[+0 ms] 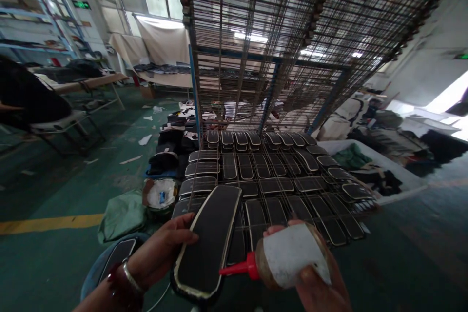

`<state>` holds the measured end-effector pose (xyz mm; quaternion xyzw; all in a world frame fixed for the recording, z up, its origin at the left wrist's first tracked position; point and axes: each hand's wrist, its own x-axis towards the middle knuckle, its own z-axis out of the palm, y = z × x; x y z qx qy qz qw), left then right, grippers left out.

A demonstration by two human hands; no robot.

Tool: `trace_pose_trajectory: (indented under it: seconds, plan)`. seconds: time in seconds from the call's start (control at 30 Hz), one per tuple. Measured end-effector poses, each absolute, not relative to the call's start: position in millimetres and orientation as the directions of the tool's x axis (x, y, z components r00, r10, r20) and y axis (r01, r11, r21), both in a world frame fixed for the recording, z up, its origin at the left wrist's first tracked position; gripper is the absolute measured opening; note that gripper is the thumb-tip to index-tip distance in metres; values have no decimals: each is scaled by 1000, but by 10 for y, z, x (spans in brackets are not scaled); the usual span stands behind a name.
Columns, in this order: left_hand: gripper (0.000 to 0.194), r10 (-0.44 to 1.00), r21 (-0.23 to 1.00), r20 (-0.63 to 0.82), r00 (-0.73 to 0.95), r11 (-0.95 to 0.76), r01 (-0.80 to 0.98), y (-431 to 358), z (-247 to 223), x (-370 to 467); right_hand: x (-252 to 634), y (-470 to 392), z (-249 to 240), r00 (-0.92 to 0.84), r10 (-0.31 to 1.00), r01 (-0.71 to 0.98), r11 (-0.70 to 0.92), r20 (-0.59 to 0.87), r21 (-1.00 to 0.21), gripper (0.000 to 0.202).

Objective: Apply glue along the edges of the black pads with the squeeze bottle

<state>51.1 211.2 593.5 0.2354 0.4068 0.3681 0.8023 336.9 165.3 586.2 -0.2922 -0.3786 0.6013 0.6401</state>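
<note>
My left hand point(166, 248) grips the left edge of a long black padded panel point(208, 239), thumb on top and fingers underneath. A pale bead of glue runs around the panel's rim. In my right hand point(318, 282) is a glue bottle point(292, 256) with a white label and a red nozzle, lying almost level. The nozzle tip points left and meets the panel's right edge near its lower end; whether it touches cannot be told. Behind them, rows of similar black panels point(276, 185) with pale rims lie on a wire rack.
Tilted wire racks point(256, 24) rise over the panels. A round stool point(106, 263) with another panel, a green sack point(122, 217) and a tub point(161, 197) stand at left. A seated person point(29, 92) is further left. A white bin point(387, 195) holds cloth at right.
</note>
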Motion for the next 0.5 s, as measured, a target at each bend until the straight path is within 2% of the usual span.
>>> trace_pose_trajectory:
  seconds: [0.3,0.43,0.5]
  plan:
    - [49,816,684,-535,218,570,-455,2088,6012,569,3376,1603,5756,1,992,-525,109,128,-844,55]
    - [49,812,685,-566,141,559,-467,2063,6026,618,3246,1528,5634,109,991,-603,6,-75,-798,57]
    - [49,810,684,-576,109,550,-479,2048,6033,664,3184,1554,5583,41,981,-687,-108,-187,-718,49]
